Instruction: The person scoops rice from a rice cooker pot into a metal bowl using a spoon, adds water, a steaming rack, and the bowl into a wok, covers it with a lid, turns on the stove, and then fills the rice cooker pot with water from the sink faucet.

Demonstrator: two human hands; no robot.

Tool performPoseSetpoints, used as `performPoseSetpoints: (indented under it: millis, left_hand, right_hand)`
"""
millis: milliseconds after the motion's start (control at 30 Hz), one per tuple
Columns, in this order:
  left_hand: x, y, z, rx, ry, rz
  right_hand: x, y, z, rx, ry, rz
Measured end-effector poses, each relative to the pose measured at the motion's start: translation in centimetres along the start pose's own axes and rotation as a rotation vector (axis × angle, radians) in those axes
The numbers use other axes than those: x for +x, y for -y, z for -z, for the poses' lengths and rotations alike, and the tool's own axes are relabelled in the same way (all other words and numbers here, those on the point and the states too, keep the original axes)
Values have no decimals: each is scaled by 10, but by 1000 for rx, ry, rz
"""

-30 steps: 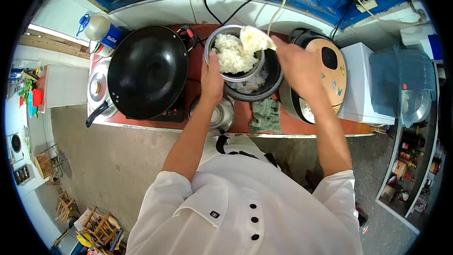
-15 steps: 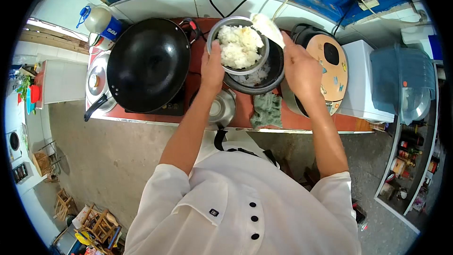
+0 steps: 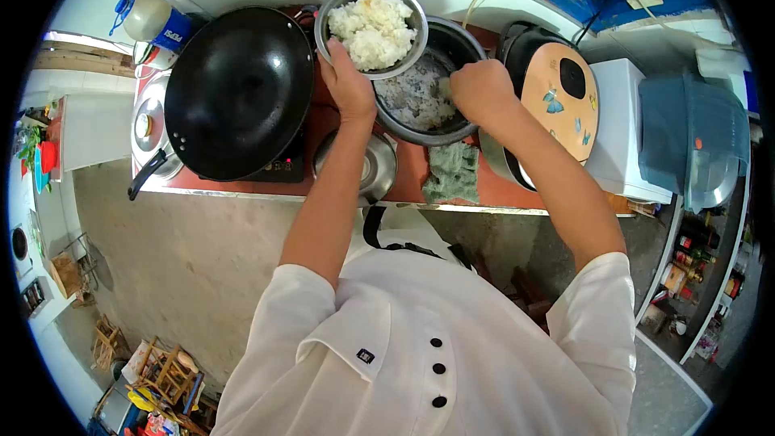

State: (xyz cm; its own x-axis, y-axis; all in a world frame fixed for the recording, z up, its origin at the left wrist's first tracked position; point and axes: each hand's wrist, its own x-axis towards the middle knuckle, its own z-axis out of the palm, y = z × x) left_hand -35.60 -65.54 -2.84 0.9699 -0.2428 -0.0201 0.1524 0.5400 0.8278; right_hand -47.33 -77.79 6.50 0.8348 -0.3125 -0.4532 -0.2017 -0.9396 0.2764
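My left hand (image 3: 350,85) grips the near side of a metal bowl (image 3: 324,30) heaped with white rice (image 3: 373,30). The bowl is tilted and overlaps the left edge of a dark rice cooker inner pot (image 3: 421,138). Over the pot's right side, my right hand (image 3: 484,94) is closed around the handle of a rice paddle (image 3: 446,88). My fist hides most of the paddle, which points down into the pot. A thin layer of rice residue (image 3: 418,97) clings to the pot's bottom.
Left of the bowl, a black wok (image 3: 240,93) sits on an induction cooker (image 3: 278,168). A metal pan (image 3: 379,165) and a green cloth (image 3: 450,173) lie near the counter's front edge. To the right stands a rice cooker with an orange lid (image 3: 559,101).
My left hand has moved the rice bowl leftward and up, uncovering more of the pot. My right hand has lowered the paddle from beside the bowl into the pot.
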Motion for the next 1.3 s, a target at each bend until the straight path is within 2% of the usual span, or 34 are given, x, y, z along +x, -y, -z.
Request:
performPoseSetpoints:
  millis: [67, 300, 400, 500, 633, 700, 833, 900, 1033, 1133, 1233, 1300]
  left_hand:
    - [1, 5, 1, 42, -58, -88]
    - [1, 9, 2, 73, -52, -88]
    - [0, 7, 0, 104, -38, -59]
    - [-2, 6, 1, 133, -15, -55]
    - [-3, 5, -3, 58, -19, 6]
    - [-2, 5, -3, 47, -39, -7]
    - [-1, 5, -2, 47, -30, -4]
    - [1, 2, 0, -23, -59, 94]
    - [6, 5, 3, -40, -97, 122]
    - [6, 7, 0, -66, -132, 112]
    - [6, 2, -3, -91, -113, 144]
    - [2, 2, -6, -57, -108, 73]
  right_hand:
    - [2, -4, 3, 33, 97, 60]
    - [15, -11, -35, 378, 201, 42]
    - [24, 8, -46, 594, 107, 7]
    - [41, 12, -52, 735, 172, -101]
    - [47, 6, -62, 877, 152, -57]
    - [56, 5, -76, 941, -35, -12]
    - [62, -2, -79, 1075, -29, -9]
    - [62, -4, -76, 1223, 20, -60]
    - [57, -24, -66, 1067, 11, -40]
    - [52, -25, -53, 692, -55, -196]
    - [67, -2, -58, 656, -71, -173]
    - [61, 0, -55, 633, -114, -123]
